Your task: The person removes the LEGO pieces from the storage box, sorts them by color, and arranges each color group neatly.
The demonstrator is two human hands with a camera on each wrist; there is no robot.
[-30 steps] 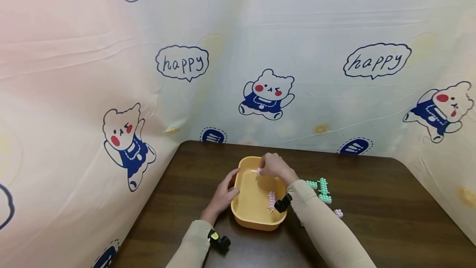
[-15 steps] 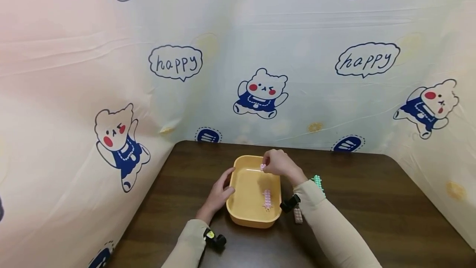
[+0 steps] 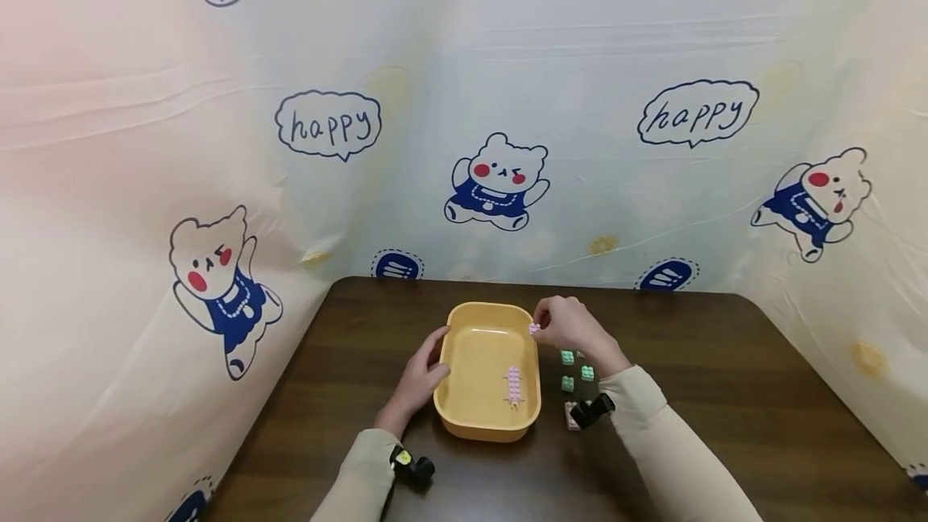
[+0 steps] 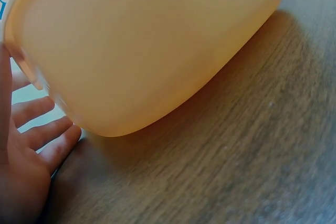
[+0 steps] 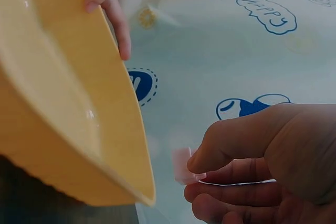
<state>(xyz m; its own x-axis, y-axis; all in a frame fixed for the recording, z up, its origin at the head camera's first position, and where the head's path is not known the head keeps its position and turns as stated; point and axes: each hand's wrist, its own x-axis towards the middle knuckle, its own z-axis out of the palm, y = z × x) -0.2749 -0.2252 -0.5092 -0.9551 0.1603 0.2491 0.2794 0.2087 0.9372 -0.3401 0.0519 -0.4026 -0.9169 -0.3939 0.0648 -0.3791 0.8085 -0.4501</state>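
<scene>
A yellow plastic bin (image 3: 487, 432) stands on the table. My left hand (image 3: 420, 373) holds its left side, thumb at the rim and fingers spread along the outer wall, as the left wrist view also shows. My right hand (image 3: 576, 329) is beside the bin's far right rim. Between thumb and fingers it pinches a small pink building brick (image 5: 181, 165), raised close to the rim. Inside the bin, toward the right wall, lies a row of pink bricks (image 3: 513, 387).
Several green bricks (image 3: 568, 383) lie on the table right of the bin, below my right hand. Nearer me, a pink brick (image 3: 570, 417) is partly hidden by the right wrist camera (image 3: 593, 409). A printed cloth (image 3: 500, 87) hangs behind the dark wooden table (image 3: 725, 425).
My right hand has moved right, from over the bin's inside to its right rim, still pinching the pink brick. The left hand stays on the bin. The head view has turned slightly right.
</scene>
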